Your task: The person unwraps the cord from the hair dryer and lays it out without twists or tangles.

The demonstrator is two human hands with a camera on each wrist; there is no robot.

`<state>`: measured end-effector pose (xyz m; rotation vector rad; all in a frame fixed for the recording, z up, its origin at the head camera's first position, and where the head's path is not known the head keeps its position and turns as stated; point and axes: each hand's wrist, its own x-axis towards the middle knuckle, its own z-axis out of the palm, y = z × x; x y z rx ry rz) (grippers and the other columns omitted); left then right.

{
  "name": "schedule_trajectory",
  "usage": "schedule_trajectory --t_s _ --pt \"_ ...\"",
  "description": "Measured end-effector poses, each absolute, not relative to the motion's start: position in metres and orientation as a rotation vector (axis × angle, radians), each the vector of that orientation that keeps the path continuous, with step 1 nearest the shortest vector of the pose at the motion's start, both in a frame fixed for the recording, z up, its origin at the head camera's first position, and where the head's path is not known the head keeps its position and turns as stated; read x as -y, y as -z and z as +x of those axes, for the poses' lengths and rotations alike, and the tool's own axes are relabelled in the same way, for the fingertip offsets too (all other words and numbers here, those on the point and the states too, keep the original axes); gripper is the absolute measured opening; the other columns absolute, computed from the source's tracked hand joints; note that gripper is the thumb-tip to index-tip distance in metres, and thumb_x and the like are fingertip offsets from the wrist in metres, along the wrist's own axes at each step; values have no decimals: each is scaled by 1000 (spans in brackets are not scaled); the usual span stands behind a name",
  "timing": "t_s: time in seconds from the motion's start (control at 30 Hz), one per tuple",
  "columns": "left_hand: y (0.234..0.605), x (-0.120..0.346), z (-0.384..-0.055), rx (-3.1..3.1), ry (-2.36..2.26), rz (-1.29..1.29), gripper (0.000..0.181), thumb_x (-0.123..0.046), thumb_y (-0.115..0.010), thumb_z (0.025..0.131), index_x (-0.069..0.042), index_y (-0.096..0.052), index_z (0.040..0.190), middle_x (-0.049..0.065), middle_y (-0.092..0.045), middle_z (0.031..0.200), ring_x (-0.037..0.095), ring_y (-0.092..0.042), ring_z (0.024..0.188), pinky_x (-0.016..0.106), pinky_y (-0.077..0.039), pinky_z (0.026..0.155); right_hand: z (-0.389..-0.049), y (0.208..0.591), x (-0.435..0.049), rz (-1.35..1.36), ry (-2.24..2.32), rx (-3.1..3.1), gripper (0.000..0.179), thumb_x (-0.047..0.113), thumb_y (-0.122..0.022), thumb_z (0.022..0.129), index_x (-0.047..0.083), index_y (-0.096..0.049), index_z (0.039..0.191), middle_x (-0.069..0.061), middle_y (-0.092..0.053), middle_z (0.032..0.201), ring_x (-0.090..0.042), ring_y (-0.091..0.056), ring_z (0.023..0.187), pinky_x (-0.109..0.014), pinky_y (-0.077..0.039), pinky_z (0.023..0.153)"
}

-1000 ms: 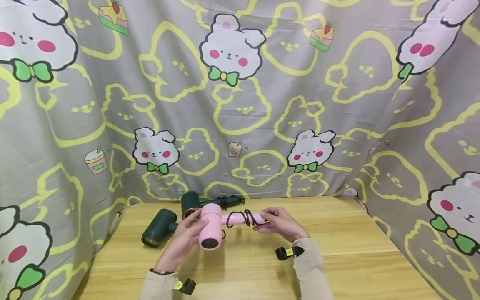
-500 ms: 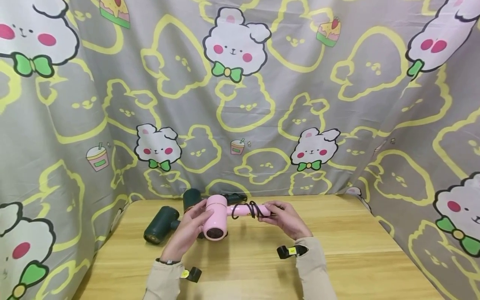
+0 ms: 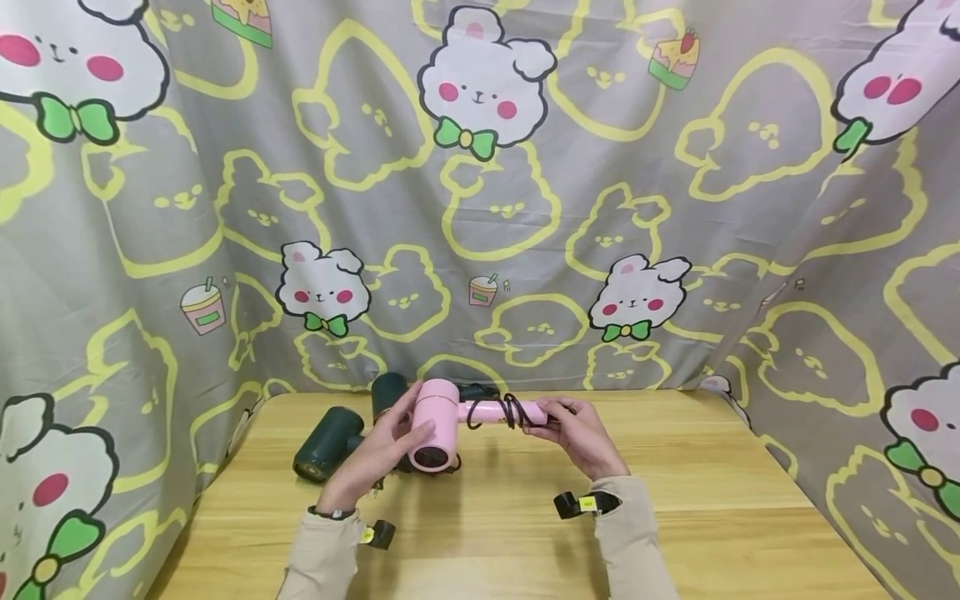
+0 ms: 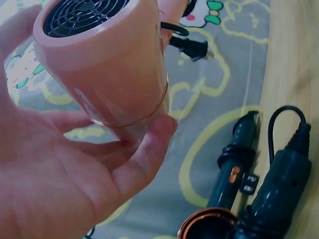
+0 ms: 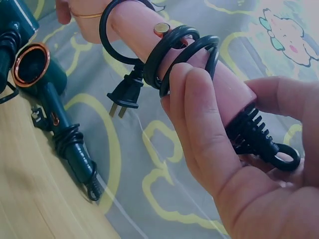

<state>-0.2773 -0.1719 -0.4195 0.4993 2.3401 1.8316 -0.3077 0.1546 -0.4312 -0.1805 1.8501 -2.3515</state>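
A pink hair dryer (image 3: 437, 421) is held up above the table between both hands, its handle pointing right. My left hand (image 3: 386, 446) grips the barrel, thumb on the near side; in the left wrist view the dark grille of the barrel (image 4: 107, 64) faces up. My right hand (image 3: 577, 429) pinches the handle's end, beside the black cord strain relief (image 5: 251, 129). A black cord (image 5: 174, 50) is coiled round the handle (image 5: 144, 40), and its two-pin plug (image 5: 124, 94) dangles below.
Two dark green hair dryers lie on the wooden table (image 3: 675, 517), left of and behind the pink one: a nearer dryer (image 3: 327, 444) and a farther dryer (image 3: 388, 392). Their cords are wrapped round their handles. A patterned grey curtain (image 3: 525, 250) encloses the table at back and sides.
Both hands have shifted slightly up and away in the head view, carrying the pink hair dryer with them. The grips stay the same. The head view itself has moved a little.
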Motion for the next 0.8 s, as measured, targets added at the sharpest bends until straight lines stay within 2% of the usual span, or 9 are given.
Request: schedule_trajectory --t_s 0.07,0.17,0.27,0.33,0.43,0.63,0.8 --pt "419 173 -276 -2408 -1748 547 87 -32 -67 101 -21 -11 168 19 -25 169 42 -44 146 44 -46 111 -307 430 -154 -170 2367 -1841 36 7 -53 106 -20 -53 129 -19 -64 112 -21 -77 87 -32 -62 86" --pt "419 174 -275 -2477 -1655 606 99 -33 -76 95 -24 -9 168 16 -17 172 41 -50 140 42 -53 101 -306 429 -153 -178 2374 -1835 37 6 -53 106 -22 -52 130 -23 -62 115 -22 -77 87 -33 -62 86" --pt "419 173 -276 -2590 -1545 700 110 -36 -84 87 -28 -9 168 11 -3 175 43 -44 144 47 -52 101 -305 428 -153 -192 2368 -1845 40 7 -54 105 -23 -50 131 -25 -62 116 -22 -78 87 -34 -62 87" --pt "419 173 -276 -2672 -1467 751 115 -41 -87 83 -31 -9 167 10 0 175 44 -39 147 54 -49 104 -304 428 -152 -202 2367 -1845 40 7 -55 105 -23 -51 130 -23 -62 115 -22 -78 87 -34 -62 87" --pt "418 172 -274 -2771 -1383 768 120 -50 -90 76 -33 -13 167 8 -1 176 45 -36 149 58 -46 105 -304 429 -152 -220 2363 -1845 38 8 -56 105 -22 -53 128 -20 -63 112 -22 -78 88 -34 -62 87" --pt "413 171 -268 -2875 -1244 773 120 -61 -89 71 -34 -20 166 10 -7 175 42 -47 140 50 -52 95 -303 429 -152 -239 2372 -1816 27 7 -57 104 -16 -62 118 -16 -68 106 -22 -77 86 -34 -62 85" --pt "411 171 -268 -2939 -1164 790 118 -66 -88 69 -39 -23 164 11 -11 174 41 -49 137 49 -52 91 -303 428 -151 -257 2353 -1802 24 7 -57 104 -12 -64 117 -17 -65 110 -24 -77 90 -36 -62 88"
